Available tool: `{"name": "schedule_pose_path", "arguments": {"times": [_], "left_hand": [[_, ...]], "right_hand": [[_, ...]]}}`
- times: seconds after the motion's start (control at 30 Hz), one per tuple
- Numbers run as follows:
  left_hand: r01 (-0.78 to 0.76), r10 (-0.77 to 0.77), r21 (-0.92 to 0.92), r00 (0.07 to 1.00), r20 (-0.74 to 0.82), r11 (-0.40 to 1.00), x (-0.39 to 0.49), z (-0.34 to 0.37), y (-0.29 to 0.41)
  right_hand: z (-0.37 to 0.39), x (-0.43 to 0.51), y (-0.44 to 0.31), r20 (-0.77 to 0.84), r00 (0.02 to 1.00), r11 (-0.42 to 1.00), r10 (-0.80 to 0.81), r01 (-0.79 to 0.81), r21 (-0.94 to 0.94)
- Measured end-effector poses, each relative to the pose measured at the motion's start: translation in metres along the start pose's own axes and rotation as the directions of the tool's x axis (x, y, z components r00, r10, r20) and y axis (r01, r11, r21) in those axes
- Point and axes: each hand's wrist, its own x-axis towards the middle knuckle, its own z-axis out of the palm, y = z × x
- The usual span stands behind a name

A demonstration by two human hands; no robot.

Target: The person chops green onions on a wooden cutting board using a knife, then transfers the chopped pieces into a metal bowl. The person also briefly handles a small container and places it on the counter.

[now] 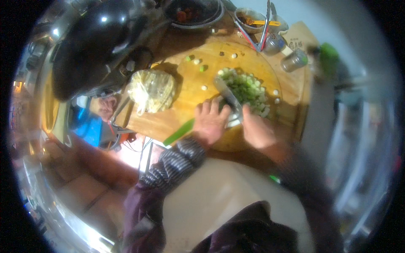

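My right hand [258, 130] grips a kitchen knife [227, 93], its broad blade pointing up and away over a round wooden chopping board [193, 76]. Just left of the blade, my left hand [208, 122] presses down on uncut green onions [180, 131], fingers spread over them. Their green ends stick out towards the lower left, and white stalks show between the hand and the knife. Against the blade's right side lies a heap of chopped green onion [245, 87]. My left palm hides part of the stalks, and the knife's handle is hidden inside my right fist.
A clear plastic bag of pale food [152, 90] sits at the board's left. Behind are a dark bowl [194, 23], red-handled tongs [260, 44], a container with a yellow spoon [264, 22] and a shaker jar [294, 60]. A large black rounded object [91, 47] stands far left.
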Motion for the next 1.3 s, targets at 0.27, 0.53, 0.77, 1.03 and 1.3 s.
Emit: {"name": "schedule_pose_path", "arguments": {"times": [0.27,0.53,0.77,1.03,1.3], "left_hand": [[0.01,-0.01,-0.025,0.999,-0.033,1.0,0.0,-0.001,0.001],[-0.008,0.001,-0.055,0.992,-0.126,0.998,0.0,0.001,0.0],[-0.016,0.008,-0.091,0.996,-0.088,0.996,0.002,-0.001,-0.003],[-0.024,0.017,-0.031,0.978,-0.206,0.999,0.0,0.002,-0.002],[0.013,-0.024,-0.106,0.995,-0.102,0.994,0.0,-0.001,-0.003]], "right_hand": [[0.016,0.004,0.011,-0.188,0.981,0.986,0.038,-0.006,0.165],[-0.019,-0.034,-0.005,0.09,0.995,0.998,0.035,-0.031,-0.049],[0.021,0.008,-0.005,-0.044,0.999,1.0,0.013,-0.013,0.005],[0.012,-0.014,-0.005,-0.198,0.977,0.982,0.081,-0.043,0.186],[0.004,-0.02,-0.015,-0.001,0.999,0.999,0.032,-0.032,0.017]]}}
